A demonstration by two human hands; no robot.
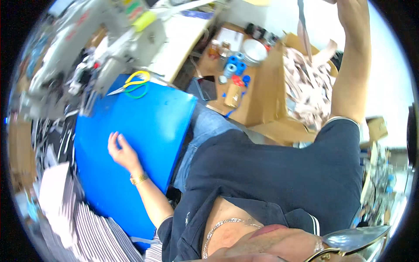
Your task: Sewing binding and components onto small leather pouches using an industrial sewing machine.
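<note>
My left hand (123, 153) is over a blue work surface (131, 118), palm down with its fingers apart and slightly bent, holding nothing. Scissors (137, 83) with a yellow and a green handle lie at the far end of this surface. My right arm is raised at the far right, and my right hand (332, 1) is mostly cut off by the upper edge. A pale fabric strip (304, 32) stretches up beside it from a cardboard box (266, 94) full of similar strips (307, 89). The strip appears held by that hand, though its fingers are out of view.
A sewing machine (56, 56) stands at the far left, blurred. Blue thread spools (235, 64), white plates (255, 51), a phone (206, 88) and a tape roll (233, 95) sit on cardboard beside the box. Striped fabric (98, 231) hangs at the near left.
</note>
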